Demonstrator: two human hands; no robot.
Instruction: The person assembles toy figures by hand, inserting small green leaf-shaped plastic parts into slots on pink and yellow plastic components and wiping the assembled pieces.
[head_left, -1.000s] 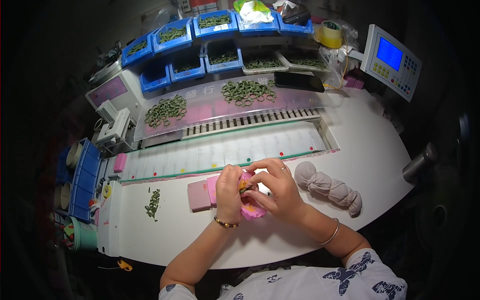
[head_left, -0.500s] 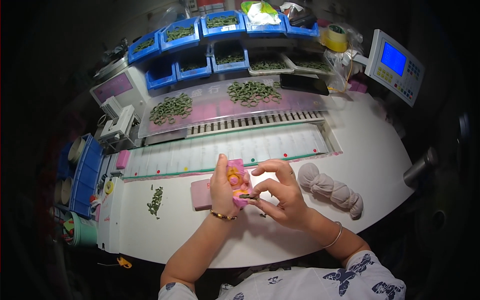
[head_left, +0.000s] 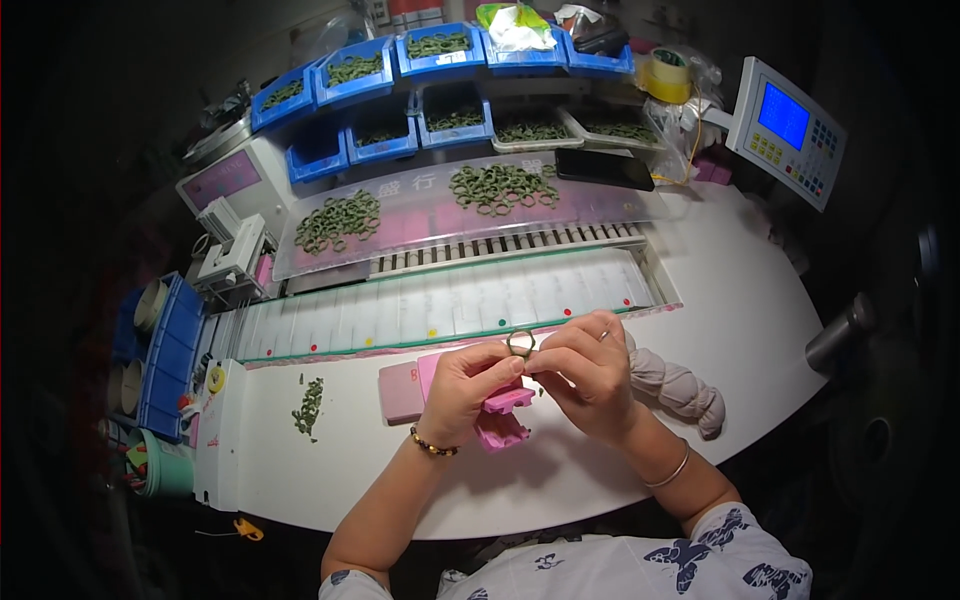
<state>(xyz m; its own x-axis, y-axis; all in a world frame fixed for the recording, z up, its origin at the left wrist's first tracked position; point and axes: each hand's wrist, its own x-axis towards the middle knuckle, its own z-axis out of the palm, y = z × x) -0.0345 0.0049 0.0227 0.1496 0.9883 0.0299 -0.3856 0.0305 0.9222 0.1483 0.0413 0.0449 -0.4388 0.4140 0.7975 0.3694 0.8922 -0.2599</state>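
A thin green ring [head_left: 519,346] stands up between the fingertips of both hands, over the table's front middle. My right hand [head_left: 588,372] pinches it from the right with curled fingers. My left hand [head_left: 468,385] meets it with thumb and forefinger. An open pink rubber mould [head_left: 502,432] hangs below the left fingers, seemingly kept in that hand's palm; its inner hollow is mostly hidden. Left of the wrist, a flat pink block [head_left: 402,392] lies on the table. Right of my right hand is a bundled grey cloth [head_left: 675,390].
Green ring heaps lie on a clear sheet [head_left: 410,215] behind a long glass-topped strip [head_left: 450,310]. Blue bins [head_left: 440,62] stand at the back. Green scraps [head_left: 308,408] lie left. A control panel [head_left: 788,132] rises right; a dark phone [head_left: 604,170] lies on the sheet.
The pink mould has turned and dropped below the left fingers. My right hand has moved up and closer to the left; the green ring now shows upright between them.
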